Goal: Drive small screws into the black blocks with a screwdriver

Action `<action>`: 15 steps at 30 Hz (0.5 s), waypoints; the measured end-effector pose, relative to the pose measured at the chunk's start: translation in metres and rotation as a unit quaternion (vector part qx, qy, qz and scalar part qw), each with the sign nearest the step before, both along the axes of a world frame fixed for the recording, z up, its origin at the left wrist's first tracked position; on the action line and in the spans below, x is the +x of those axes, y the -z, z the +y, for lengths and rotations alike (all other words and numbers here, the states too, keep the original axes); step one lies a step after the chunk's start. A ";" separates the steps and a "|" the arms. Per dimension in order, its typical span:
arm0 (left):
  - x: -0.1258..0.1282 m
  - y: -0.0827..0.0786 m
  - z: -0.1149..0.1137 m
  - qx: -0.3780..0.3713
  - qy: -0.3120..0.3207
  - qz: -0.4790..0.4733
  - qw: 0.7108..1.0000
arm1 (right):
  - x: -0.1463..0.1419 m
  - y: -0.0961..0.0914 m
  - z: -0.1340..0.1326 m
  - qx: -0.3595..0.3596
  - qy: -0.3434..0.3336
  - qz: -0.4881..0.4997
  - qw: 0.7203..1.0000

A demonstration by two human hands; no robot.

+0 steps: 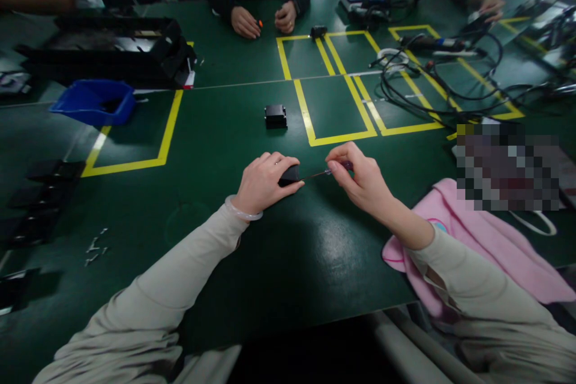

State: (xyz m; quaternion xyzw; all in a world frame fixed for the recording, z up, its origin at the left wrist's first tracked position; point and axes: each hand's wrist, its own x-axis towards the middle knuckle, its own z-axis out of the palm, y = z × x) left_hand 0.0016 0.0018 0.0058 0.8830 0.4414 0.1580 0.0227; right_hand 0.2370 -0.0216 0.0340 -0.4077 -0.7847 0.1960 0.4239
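My left hand (269, 180) is closed round a small black block (289, 175) on the green table (288, 270). In my right hand (360, 177) a screwdriver (323, 174) is pinched by its handle. The thin shaft points left, its tip at the right end of the block; whether it touches a screw is too small to tell. My fingers hide most of the block and part of the handle. Just beyond my hands lies a second black block (275, 116), apart from both.
A blue bin (96, 99) and stacked black trays (121, 51) stand at the left, with loose screws (95, 247) nearer me. Cables (418, 93) sprawl at the right, above a pink cloth (468, 234). Yellow tape (344, 137) marks the table. A co-worker's hands (265, 21) rest opposite.
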 end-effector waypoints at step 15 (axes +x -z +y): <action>0.000 0.000 0.000 0.002 0.001 -0.002 1.000 | 0.001 0.000 0.001 -0.028 -0.003 0.004 1.000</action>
